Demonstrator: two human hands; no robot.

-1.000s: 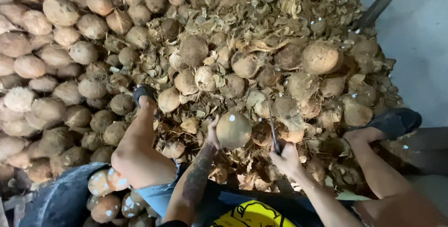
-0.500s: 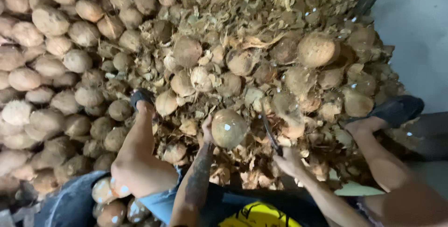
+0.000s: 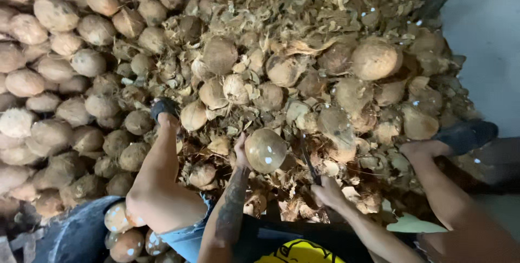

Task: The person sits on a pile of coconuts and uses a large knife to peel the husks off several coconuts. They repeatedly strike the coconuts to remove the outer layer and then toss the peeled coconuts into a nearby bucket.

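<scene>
Gripping a husked coconut [image 3: 265, 150] from its left side with the left hand [image 3: 240, 152], fingers curled round the shell, thumb side hidden behind it. Resting at the foot of a big heap of coconuts [image 3: 65, 73] and torn husk scraps [image 3: 325, 3], between the two bare legs. Closed round the handle of a dark blade [image 3: 309, 160], the right hand [image 3: 327, 192], just beside the nut. Judged heavy for its size, hard and stiff, round and smooth where the fibre is stripped, so likely to roll or slip from an open palm. Best held low and wide, palm cupped under the curve, well clear of the blade's edge. Below the left knee, a dark tub [image 3: 76, 236] holding more peeled nuts [image 3: 127, 244].
</scene>
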